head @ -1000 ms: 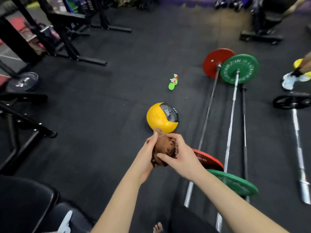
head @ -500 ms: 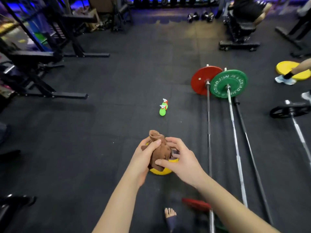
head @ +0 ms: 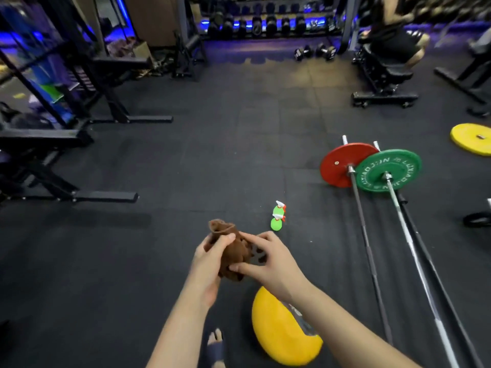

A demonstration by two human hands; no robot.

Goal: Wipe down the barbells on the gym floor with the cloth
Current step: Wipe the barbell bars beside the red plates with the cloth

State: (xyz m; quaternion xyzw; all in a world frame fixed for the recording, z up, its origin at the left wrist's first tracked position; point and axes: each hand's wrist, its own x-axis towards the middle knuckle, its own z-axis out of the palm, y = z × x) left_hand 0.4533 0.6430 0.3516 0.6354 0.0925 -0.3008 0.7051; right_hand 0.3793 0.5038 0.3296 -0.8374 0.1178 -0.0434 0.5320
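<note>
I hold a bunched brown cloth [head: 228,244] in front of me with both hands. My left hand [head: 210,264] grips it from the left with the thumb over the top. My right hand [head: 271,261] pinches its lower right side. To the right, on the black floor, lie a barbell with a red plate [head: 342,166], a barbell with a green plate [head: 388,171] and a bare black bar [head: 430,264], side by side. Their near ends run out of the frame.
A yellow medicine ball [head: 279,330] sits under my right forearm, my foot [head: 216,343] beside it. Two green spray bottles [head: 277,216] lie on the floor ahead. Black racks stand at left, a bench [head: 385,75] and a yellow plate [head: 473,138] at right.
My view has tilted up and the floor objects have slid toward me. Both hands have kept hold of the cloth, and its top has opened a little.
</note>
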